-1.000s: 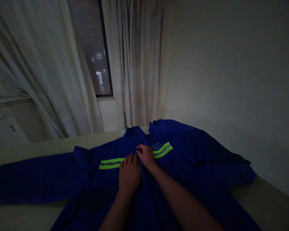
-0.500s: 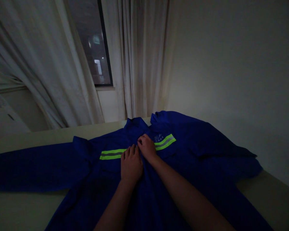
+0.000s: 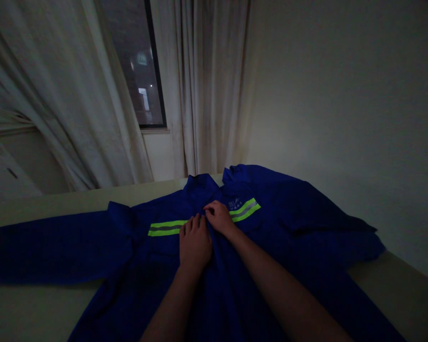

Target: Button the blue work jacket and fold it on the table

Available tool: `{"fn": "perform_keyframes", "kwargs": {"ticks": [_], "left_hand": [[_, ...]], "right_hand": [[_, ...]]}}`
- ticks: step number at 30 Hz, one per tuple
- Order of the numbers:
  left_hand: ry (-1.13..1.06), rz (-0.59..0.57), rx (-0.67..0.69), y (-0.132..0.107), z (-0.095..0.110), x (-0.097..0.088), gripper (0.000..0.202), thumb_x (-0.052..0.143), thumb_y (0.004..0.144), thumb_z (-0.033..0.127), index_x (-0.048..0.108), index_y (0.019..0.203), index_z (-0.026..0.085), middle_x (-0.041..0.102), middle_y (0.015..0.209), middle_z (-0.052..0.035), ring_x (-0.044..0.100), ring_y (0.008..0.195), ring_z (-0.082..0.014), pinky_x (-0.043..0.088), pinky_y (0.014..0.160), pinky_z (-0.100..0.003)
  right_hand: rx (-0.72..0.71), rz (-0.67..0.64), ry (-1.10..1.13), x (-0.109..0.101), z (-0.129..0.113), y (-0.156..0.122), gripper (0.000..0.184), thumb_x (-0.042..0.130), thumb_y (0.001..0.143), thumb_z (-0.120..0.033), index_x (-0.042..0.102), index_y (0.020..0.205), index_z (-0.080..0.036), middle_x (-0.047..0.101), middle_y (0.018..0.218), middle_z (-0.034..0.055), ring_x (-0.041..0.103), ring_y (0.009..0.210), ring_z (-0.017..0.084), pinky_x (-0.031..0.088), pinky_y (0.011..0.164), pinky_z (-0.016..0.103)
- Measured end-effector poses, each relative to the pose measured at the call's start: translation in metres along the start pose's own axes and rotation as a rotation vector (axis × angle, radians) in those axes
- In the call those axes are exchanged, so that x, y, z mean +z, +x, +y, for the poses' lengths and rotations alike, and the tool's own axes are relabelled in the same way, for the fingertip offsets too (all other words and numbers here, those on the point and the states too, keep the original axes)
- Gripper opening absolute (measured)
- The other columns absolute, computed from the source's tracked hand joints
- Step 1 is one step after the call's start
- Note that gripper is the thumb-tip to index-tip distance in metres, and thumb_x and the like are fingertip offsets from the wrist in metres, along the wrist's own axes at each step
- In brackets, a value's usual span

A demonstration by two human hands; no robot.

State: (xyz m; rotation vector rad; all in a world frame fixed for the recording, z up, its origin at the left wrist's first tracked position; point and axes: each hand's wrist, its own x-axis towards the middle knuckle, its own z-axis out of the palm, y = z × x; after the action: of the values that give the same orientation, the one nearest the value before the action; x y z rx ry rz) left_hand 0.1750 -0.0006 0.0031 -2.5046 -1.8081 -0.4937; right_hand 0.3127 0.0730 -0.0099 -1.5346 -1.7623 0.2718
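Observation:
A dark blue work jacket (image 3: 157,280) lies spread out, front up, with its collar (image 3: 199,185) pointing away from me. Yellow-green and grey reflective strips (image 3: 167,228) cross the chest, and white printing (image 3: 235,204) shows above the right-hand strip. My left hand (image 3: 195,242) rests on the front near the centre opening, fingers bent over the cloth; its thumb is hidden. Just beyond it, my right hand (image 3: 219,218) pinches the front edge below the collar. Any small fastener between the fingertips is too dark to make out.
Under the jacket is a pale tabletop (image 3: 32,308). One sleeve (image 3: 50,249) stretches left, the other (image 3: 328,223) lies bent at right. Behind stand a plain wall (image 3: 342,95), long light curtains (image 3: 214,85) and a dark window (image 3: 139,71).
My right hand has shifted very slightly at the front edge, its fingertips a little more extended. The left hand and the jacket stay almost the same.

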Motion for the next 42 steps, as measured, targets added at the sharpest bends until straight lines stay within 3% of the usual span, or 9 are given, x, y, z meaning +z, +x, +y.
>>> {"fn": "perform_keyframes", "kwargs": {"ticks": [7, 17, 30, 36, 42], "left_hand": [[-0.006, -0.003, -0.003, 0.0, -0.001, 0.001, 0.051, 0.04, 0.102, 0.021, 0.056, 0.15, 0.016, 0.054, 0.159, -0.0129, 0.049, 0.145, -0.0325, 0.038, 0.119, -0.052], [-0.01, 0.011, 0.011, 0.0, -0.002, 0.005, 0.05, 0.039, 0.102, 0.022, 0.056, 0.15, 0.017, 0.054, 0.159, -0.0131, 0.048, 0.145, -0.0321, 0.037, 0.12, -0.052], [0.002, 0.039, 0.019, -0.001, -0.003, 0.006, 0.051, 0.04, 0.101, 0.02, 0.057, 0.149, 0.016, 0.055, 0.157, -0.0135, 0.05, 0.143, -0.0329, 0.04, 0.117, -0.052], [0.029, 0.033, 0.016, -0.001, -0.004, 0.009, 0.052, 0.039, 0.101, 0.021, 0.055, 0.151, 0.016, 0.054, 0.159, -0.0128, 0.049, 0.144, -0.0323, 0.039, 0.118, -0.051], [0.065, -0.005, 0.029, 0.0, -0.006, 0.005, 0.052, 0.039, 0.1, 0.02, 0.055, 0.15, 0.018, 0.053, 0.159, -0.0139, 0.049, 0.144, -0.0324, 0.04, 0.116, -0.052]], "right_hand": [[-0.014, -0.009, 0.051, 0.001, 0.001, 0.0, 0.023, 0.066, 0.089, -0.008, 0.083, 0.099, -0.019, 0.072, 0.106, 0.0077, 0.069, 0.091, 0.017, 0.055, 0.09, 0.03], [-0.013, -0.057, -0.058, -0.003, -0.012, -0.005, 0.026, 0.062, 0.093, -0.009, 0.081, 0.109, -0.015, 0.071, 0.109, 0.0101, 0.069, 0.099, 0.019, 0.053, 0.096, 0.029], [-0.072, -0.197, -0.223, -0.011, -0.023, -0.005, 0.032, 0.054, 0.098, -0.009, 0.079, 0.118, -0.014, 0.069, 0.114, 0.0112, 0.064, 0.107, 0.019, 0.047, 0.102, 0.028], [-0.133, -0.258, -0.29, -0.014, -0.024, -0.012, 0.033, 0.054, 0.097, -0.008, 0.078, 0.119, -0.015, 0.069, 0.117, 0.0132, 0.059, 0.112, 0.023, 0.044, 0.105, 0.034], [-0.131, -0.158, -0.226, -0.013, -0.022, -0.023, 0.038, 0.053, 0.095, -0.009, 0.075, 0.125, -0.019, 0.071, 0.12, 0.0117, 0.059, 0.113, 0.024, 0.044, 0.105, 0.036]]}}
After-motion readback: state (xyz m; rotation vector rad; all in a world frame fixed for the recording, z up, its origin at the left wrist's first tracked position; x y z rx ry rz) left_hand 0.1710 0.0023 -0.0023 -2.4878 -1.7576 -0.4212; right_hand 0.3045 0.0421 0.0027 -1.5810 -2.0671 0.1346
